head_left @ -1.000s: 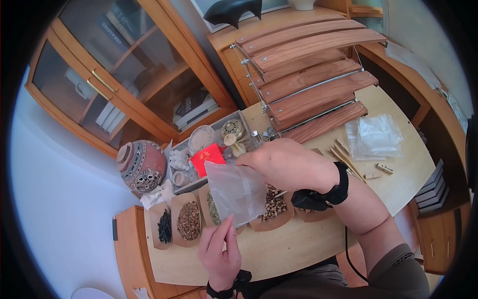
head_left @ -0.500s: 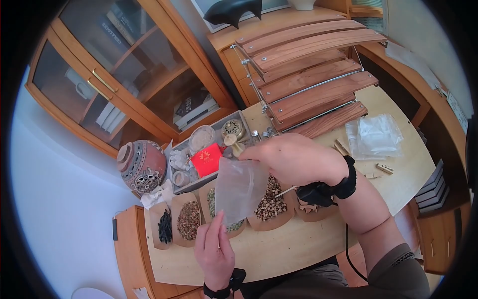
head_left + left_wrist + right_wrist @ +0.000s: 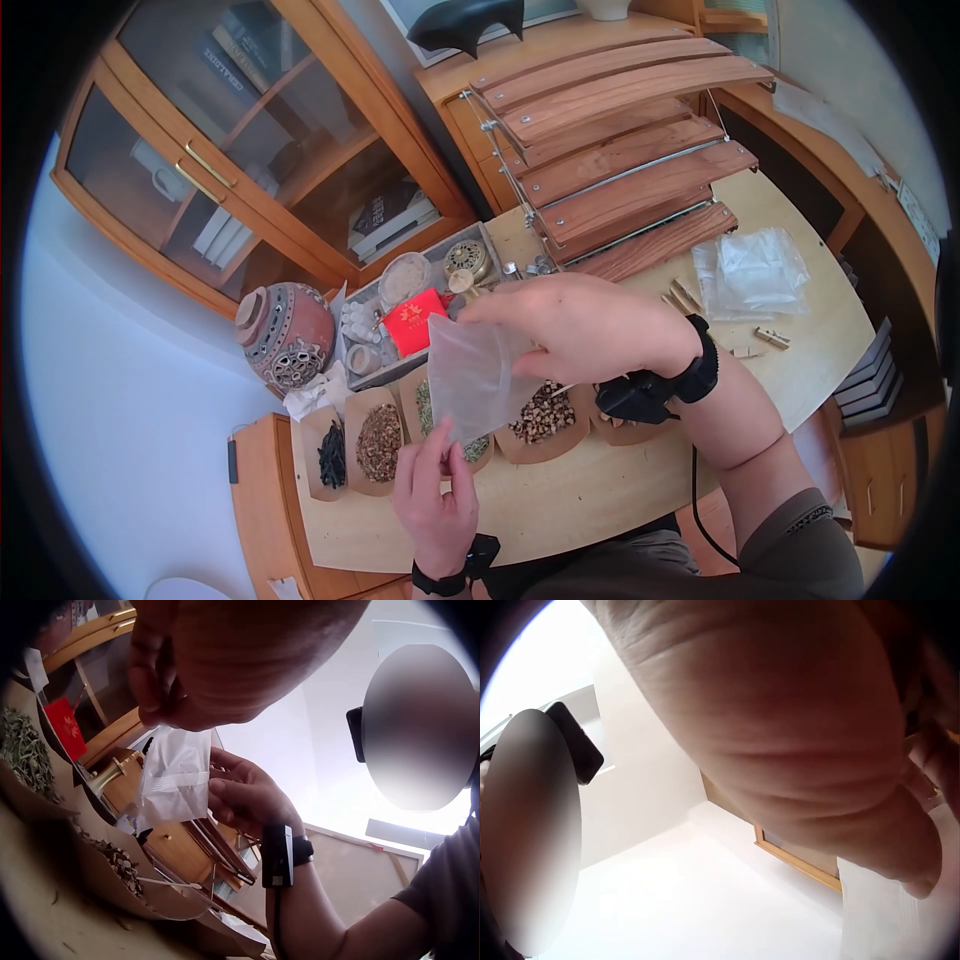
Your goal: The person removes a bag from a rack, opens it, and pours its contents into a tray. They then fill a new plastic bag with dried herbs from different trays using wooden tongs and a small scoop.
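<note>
Hand [image 3: 780, 750] large, close; thumb tip [image 3: 919, 883] against whitish bag [image 3: 889, 922].

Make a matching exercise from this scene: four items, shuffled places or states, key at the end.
Items
1. red packet
2. translucent bag
3. black dried strips
4. patterned jar

Places or states
A. in the leftmost paper tray
B. held by the left hand and the right hand
C. lying in the gray box
D. standing to the left of the gray box

Pairs: 1-C, 2-B, 3-A, 4-D
</note>
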A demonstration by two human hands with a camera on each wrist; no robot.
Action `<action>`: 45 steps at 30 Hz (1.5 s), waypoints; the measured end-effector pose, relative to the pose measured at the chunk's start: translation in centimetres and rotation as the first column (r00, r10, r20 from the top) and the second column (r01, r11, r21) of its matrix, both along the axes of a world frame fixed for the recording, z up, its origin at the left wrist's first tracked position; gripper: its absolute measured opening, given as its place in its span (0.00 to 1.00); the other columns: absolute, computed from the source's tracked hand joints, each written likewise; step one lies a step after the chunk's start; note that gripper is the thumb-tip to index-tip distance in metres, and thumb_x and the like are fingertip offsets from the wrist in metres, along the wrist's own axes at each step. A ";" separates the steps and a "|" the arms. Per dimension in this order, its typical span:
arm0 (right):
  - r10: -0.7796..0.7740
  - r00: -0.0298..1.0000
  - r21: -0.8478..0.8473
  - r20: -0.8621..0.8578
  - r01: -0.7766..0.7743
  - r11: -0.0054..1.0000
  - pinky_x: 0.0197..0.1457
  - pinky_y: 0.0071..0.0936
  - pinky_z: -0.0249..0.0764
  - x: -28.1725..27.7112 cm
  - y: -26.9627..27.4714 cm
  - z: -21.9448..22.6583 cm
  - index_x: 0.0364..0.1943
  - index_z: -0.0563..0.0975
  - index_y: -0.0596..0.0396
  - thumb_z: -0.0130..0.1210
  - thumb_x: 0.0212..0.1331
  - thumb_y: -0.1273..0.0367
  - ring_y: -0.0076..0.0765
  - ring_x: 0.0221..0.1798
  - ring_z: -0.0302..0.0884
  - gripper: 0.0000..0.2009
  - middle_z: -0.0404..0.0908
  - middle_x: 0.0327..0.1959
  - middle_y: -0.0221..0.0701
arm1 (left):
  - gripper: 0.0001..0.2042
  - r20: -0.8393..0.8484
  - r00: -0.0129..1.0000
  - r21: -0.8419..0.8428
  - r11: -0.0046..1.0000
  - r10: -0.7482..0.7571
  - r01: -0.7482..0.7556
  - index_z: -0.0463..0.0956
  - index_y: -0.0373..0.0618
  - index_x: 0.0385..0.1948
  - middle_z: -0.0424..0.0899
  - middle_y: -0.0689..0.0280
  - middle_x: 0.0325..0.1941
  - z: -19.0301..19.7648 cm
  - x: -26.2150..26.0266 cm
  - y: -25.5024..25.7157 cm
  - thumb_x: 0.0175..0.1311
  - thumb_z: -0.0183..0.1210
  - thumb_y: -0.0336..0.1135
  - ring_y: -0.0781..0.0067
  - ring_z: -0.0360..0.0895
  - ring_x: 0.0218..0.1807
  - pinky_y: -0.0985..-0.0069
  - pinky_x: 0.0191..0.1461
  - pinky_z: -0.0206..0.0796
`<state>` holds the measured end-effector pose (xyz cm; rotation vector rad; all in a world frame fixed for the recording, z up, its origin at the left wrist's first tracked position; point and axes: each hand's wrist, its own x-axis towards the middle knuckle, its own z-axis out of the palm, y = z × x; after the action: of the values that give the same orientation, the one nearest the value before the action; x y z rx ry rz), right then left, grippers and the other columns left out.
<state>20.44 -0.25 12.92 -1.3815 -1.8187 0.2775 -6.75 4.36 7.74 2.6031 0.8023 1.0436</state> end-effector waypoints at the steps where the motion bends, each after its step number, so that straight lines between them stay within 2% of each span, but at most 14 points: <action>1: -0.035 0.998 -0.070 0.053 0.039 0.997 0.57 0.46 0.79 -0.2 -0.1 0.4 0.53 0.80 0.58 0.65 0.52 0.75 0.55 0.54 0.84 0.21 0.86 0.47 0.47 | 0.21 -0.001 1.000 0.000 1.000 -0.001 0.001 0.78 0.33 0.60 0.80 0.59 0.35 -0.2 0.0 -0.1 0.63 0.64 0.16 0.69 0.80 0.32 0.76 0.33 0.74; 3: -0.065 0.992 -0.138 0.109 0.080 0.987 0.56 0.44 0.79 -0.2 0.0 0.5 0.53 0.81 0.57 0.67 0.53 0.74 0.54 0.54 0.84 0.20 0.87 0.47 0.44 | 0.21 0.186 0.981 -0.268 0.963 0.059 -0.008 0.76 0.32 0.62 0.83 0.59 0.41 -0.8 0.2 -0.5 0.65 0.63 0.16 0.72 0.82 0.36 0.79 0.37 0.76; 4: -0.108 0.989 -0.158 0.104 0.123 0.980 0.54 0.44 0.80 -0.1 0.2 0.5 0.49 0.83 0.57 0.68 0.53 0.73 0.54 0.50 0.85 0.17 0.87 0.43 0.44 | 0.21 0.186 0.981 -0.268 0.963 0.059 -0.008 0.76 0.32 0.62 0.83 0.59 0.41 -0.9 0.4 -0.6 0.65 0.63 0.16 0.72 0.82 0.36 0.79 0.37 0.76; 6: -0.148 0.984 -0.176 0.100 0.164 0.971 0.51 0.44 0.80 0.0 0.4 0.3 0.45 0.84 0.57 0.68 0.54 0.72 0.54 0.46 0.86 0.14 0.88 0.39 0.44 | 0.21 0.411 0.905 -0.428 0.900 0.108 0.087 0.74 0.32 0.62 0.84 0.60 0.42 -1.1 0.7 -0.8 0.68 0.61 0.16 0.74 0.84 0.40 0.80 0.43 0.78; 10: -0.182 0.981 -0.139 0.062 0.189 0.972 0.47 0.43 0.80 0.1 0.4 0.3 0.38 0.84 0.58 0.67 0.56 0.70 0.54 0.41 0.87 0.08 0.87 0.33 0.44 | 0.19 0.408 0.893 -0.544 0.836 0.191 0.070 0.75 0.33 0.62 0.86 0.62 0.43 -1.5 0.2 -0.6 0.70 0.62 0.19 0.79 0.83 0.41 0.83 0.43 0.76; 12: -0.170 0.984 -0.151 0.051 0.176 0.973 0.46 0.43 0.80 0.2 0.4 0.3 0.38 0.84 0.58 0.67 0.57 0.70 0.54 0.41 0.87 0.08 0.87 0.33 0.44 | 0.12 0.387 0.911 -0.599 0.790 0.143 0.130 0.79 0.33 0.54 0.87 0.61 0.43 -2.5 -0.3 0.1 0.71 0.61 0.19 0.79 0.84 0.41 0.82 0.43 0.78; 21: -0.080 0.992 -0.171 0.095 0.096 0.981 0.48 0.44 0.79 -0.1 0.6 -0.3 0.40 0.84 0.58 0.66 0.58 0.70 0.56 0.44 0.85 0.09 0.87 0.35 0.44 | 0.05 0.363 0.920 -0.642 0.755 0.149 0.132 0.81 0.32 0.46 0.88 0.61 0.41 -2.9 0.0 -0.1 0.73 0.60 0.21 0.79 0.85 0.41 0.82 0.43 0.79; 27: -0.179 0.978 -0.197 0.107 0.198 0.960 0.48 0.44 0.79 0.1 0.5 0.2 0.38 0.85 0.57 0.66 0.58 0.70 0.55 0.43 0.85 0.07 0.87 0.34 0.44 | 0.04 0.404 0.898 -0.563 0.821 0.172 0.096 0.80 0.34 0.42 0.86 0.63 0.38 -3.4 0.0 0.1 0.69 0.64 0.20 0.80 0.84 0.39 0.82 0.41 0.75; 30: -0.190 0.975 -0.108 0.115 0.202 0.973 0.46 0.43 0.79 -0.2 0.5 0.2 0.37 0.86 0.57 0.66 0.58 0.70 0.54 0.40 0.86 0.07 0.87 0.32 0.43 | 0.05 0.440 0.871 -0.595 0.797 0.219 0.100 0.80 0.34 0.42 0.86 0.64 0.38 -2.6 0.5 -0.3 0.69 0.65 0.20 0.81 0.83 0.38 0.82 0.43 0.74; 34: -0.104 0.995 -0.115 0.009 0.104 0.988 0.44 0.41 0.79 -0.6 0.6 0.6 0.36 0.85 0.58 0.67 0.57 0.70 0.52 0.38 0.86 0.07 0.87 0.31 0.42 | 0.06 0.464 0.860 -0.609 0.781 0.213 0.136 0.80 0.35 0.43 0.86 0.64 0.38 -2.1 0.5 -0.4 0.69 0.65 0.21 0.81 0.82 0.38 0.82 0.44 0.73; 37: -0.078 0.997 -0.132 -0.009 0.076 0.988 0.43 0.40 0.79 -0.3 0.5 0.6 0.36 0.86 0.58 0.68 0.56 0.69 0.50 0.38 0.86 0.07 0.87 0.31 0.42 | 0.05 0.445 0.864 -0.653 0.746 0.237 0.132 0.80 0.35 0.43 0.86 0.65 0.38 -2.5 0.0 -0.5 0.70 0.65 0.23 0.84 0.79 0.35 0.85 0.41 0.71; 39: -0.049 0.998 -0.143 -0.038 0.043 0.989 0.43 0.39 0.79 -0.2 0.4 0.5 0.36 0.86 0.58 0.68 0.56 0.69 0.49 0.37 0.86 0.08 0.87 0.31 0.41 | 0.03 0.412 0.855 -0.718 0.689 0.314 0.093 0.78 0.36 0.44 0.84 0.66 0.35 -2.2 -0.5 -0.7 0.73 0.60 0.22 0.84 0.75 0.31 0.85 0.32 0.63; 43: 0.013 0.996 -0.187 -0.093 -0.030 0.982 0.43 0.38 0.79 -0.6 0.5 0.7 0.35 0.86 0.58 0.69 0.56 0.68 0.45 0.37 0.87 0.08 0.87 0.31 0.39 | 0.03 0.524 0.794 -0.710 0.673 0.309 0.207 0.78 0.36 0.43 0.84 0.68 0.36 -3.1 -0.5 -0.9 0.73 0.61 0.24 0.87 0.71 0.29 0.84 0.29 0.58; 45: 0.009 0.996 -0.206 -0.087 -0.026 0.978 0.43 0.37 0.79 -0.9 0.6 0.8 0.35 0.86 0.58 0.69 0.57 0.67 0.45 0.37 0.87 0.08 0.87 0.31 0.39 | 0.06 0.569 0.726 -0.768 0.566 0.387 0.300 0.80 0.37 0.41 0.84 0.66 0.37 -3.2 -0.5 -1.5 0.68 0.66 0.26 0.79 0.75 0.31 0.81 0.30 0.62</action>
<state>19.50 0.35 13.68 -1.4721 -1.7704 0.5410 -7.20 2.87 4.51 1.2139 0.8548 1.1379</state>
